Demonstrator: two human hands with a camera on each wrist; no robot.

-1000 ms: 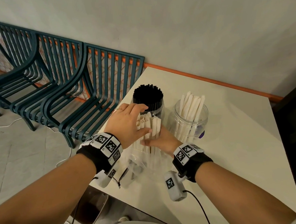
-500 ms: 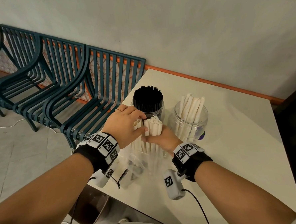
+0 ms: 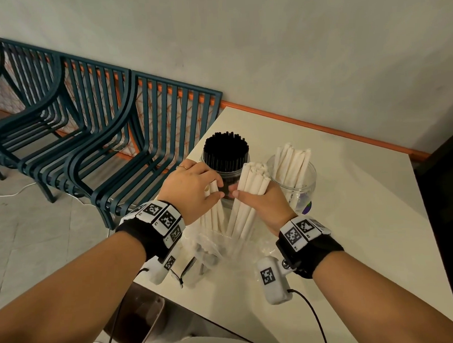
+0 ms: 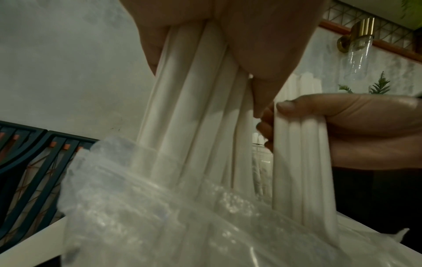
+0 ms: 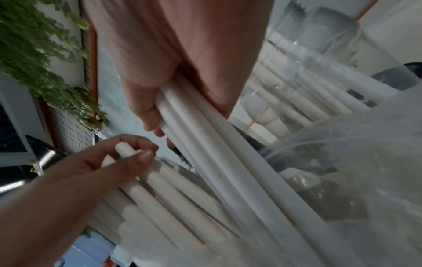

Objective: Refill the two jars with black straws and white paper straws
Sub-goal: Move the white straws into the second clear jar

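A jar packed with black straws (image 3: 225,152) stands at the table's far left, and a glass jar of white paper straws (image 3: 296,175) stands to its right. In front of them lies a clear plastic bag (image 3: 214,247) with white straws standing in it. My right hand (image 3: 262,206) grips a bundle of white straws (image 3: 251,188) that tilts up out of the bag beside the white-straw jar. My left hand (image 3: 192,186) holds the other white straws (image 4: 194,112) upright in the bag (image 4: 148,207). In the right wrist view my right hand (image 5: 182,72) is wrapped round its bundle (image 5: 217,153).
The white table (image 3: 357,243) ends close to my left wrist, with teal slatted chairs (image 3: 99,152) beyond that edge. A dark bin (image 3: 139,317) sits under the table's near left corner. The wall runs right behind the jars.
The single clump of white straws has split. My right hand has drawn its bundle up and to the right, away from the straws my left hand keeps in the bag.
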